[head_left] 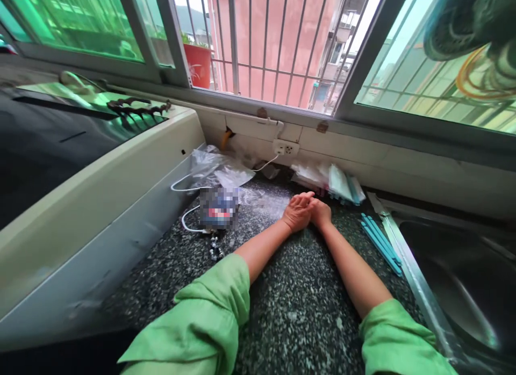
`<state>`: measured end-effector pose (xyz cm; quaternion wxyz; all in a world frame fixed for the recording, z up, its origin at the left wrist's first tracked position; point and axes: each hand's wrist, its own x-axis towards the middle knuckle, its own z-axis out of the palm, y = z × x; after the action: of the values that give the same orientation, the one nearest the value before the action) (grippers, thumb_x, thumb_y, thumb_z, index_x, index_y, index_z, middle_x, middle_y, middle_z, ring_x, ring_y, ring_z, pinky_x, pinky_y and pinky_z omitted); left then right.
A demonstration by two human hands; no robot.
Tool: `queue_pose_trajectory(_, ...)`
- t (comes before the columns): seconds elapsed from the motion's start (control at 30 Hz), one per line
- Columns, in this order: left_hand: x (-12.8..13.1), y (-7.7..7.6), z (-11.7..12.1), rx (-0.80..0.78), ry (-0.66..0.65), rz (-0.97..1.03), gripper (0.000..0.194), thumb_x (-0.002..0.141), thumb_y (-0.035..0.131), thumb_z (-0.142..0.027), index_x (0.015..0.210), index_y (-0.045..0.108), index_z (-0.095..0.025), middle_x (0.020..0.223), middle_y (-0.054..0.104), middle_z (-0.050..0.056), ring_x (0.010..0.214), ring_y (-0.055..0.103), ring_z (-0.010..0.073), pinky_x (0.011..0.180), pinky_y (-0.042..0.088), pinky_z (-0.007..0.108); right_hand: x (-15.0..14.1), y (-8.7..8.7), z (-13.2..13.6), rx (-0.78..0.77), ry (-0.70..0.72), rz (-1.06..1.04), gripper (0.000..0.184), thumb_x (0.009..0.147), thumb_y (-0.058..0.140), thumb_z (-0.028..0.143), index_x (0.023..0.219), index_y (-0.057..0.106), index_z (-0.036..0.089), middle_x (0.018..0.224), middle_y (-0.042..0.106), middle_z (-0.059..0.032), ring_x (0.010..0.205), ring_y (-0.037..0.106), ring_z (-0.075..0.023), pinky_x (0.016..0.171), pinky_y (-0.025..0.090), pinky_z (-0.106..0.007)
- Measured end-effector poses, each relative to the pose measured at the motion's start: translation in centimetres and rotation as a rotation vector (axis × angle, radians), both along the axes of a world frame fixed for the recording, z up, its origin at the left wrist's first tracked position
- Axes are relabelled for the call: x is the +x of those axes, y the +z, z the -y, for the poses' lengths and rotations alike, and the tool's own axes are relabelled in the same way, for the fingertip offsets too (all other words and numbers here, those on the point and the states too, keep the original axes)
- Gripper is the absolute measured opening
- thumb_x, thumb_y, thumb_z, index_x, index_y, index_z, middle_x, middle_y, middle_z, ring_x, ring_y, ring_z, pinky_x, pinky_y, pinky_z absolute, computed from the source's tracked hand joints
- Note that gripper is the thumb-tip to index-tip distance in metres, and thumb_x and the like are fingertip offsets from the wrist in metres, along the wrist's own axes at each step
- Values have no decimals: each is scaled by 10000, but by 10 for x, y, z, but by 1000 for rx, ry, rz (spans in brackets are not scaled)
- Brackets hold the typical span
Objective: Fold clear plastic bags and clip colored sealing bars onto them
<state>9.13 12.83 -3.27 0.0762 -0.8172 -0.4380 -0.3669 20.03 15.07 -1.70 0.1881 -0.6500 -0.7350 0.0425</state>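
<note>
My left hand (299,211) and my right hand (321,212) meet over the speckled dark countertop (298,310), touching each other. Both have their fingers curled; whatever lies between or under them, if anything, is hidden. Just behind the hands are plastic-wrapped packs (341,182), white and pale blue, against the wall. To the right of my right hand several turquoise sticks (381,243) lie side by side near the sink edge.
A blurred-out device (219,209) with a white cable and a beaded strap lies to the left. Clear plastic bags (226,168) are behind it, near a wall socket (286,148). A gas stove (169,149) bounds the left, a metal sink (455,278) the right. A barred window is ahead.
</note>
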Motion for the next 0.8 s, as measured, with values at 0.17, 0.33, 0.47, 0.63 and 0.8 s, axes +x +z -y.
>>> queue_pose_trajectory(0.17, -53, 33, 10, -88, 111, -64, 290, 780, 470, -175, 1040, 599, -186, 1169, 554, 103, 1068, 494, 226, 925, 371, 360, -47, 5, 0, -81, 24, -100, 238, 826, 466, 295, 882, 674, 192, 868, 706, -70, 787, 640, -181, 622, 414, -223)
queue_pose_trajectory(0.33, -168, 98, -10, -257, 534, -75, 269, 781, 478, -212, 1013, 597, -147, 1123, 553, 139, 1049, 508, 258, 871, 406, 356, -111, 22, -32, -157, 89, -238, 250, 824, 475, 286, 919, 676, 171, 902, 710, -45, 825, 643, -134, 674, 440, -183)
queue_pose_trajectory(0.47, -247, 121, -22, -431, 887, -19, 362, 764, 526, -214, 1104, 543, -88, 1163, 549, 214, 1075, 523, 315, 847, 426, 386, -154, 33, -57, -215, 56, -298, 293, 800, 507, 369, 918, 686, 170, 932, 704, -78, 858, 647, -186, 690, 457, -236)
queue_pose_trajectory(0.63, -282, 115, -37, -717, 1083, 257, 305, 732, 575, -236, 993, 615, -82, 1053, 637, 213, 973, 601, 324, 722, 478, 371, -181, 30, -72, -272, -11, -328, 318, 766, 538, 431, 837, 705, 169, 846, 709, -98, 816, 656, -226, 659, 462, -268)
queue_pose_trajectory(0.8, -290, 107, -47, -694, 1083, 301, 224, 734, 554, -210, 919, 652, -132, 1026, 663, 175, 959, 614, 312, 701, 484, 371, -189, 30, -71, -215, -2, -357, 188, 768, 537, 288, 837, 698, 220, 875, 710, -35, 822, 644, -180, 679, 451, -239)
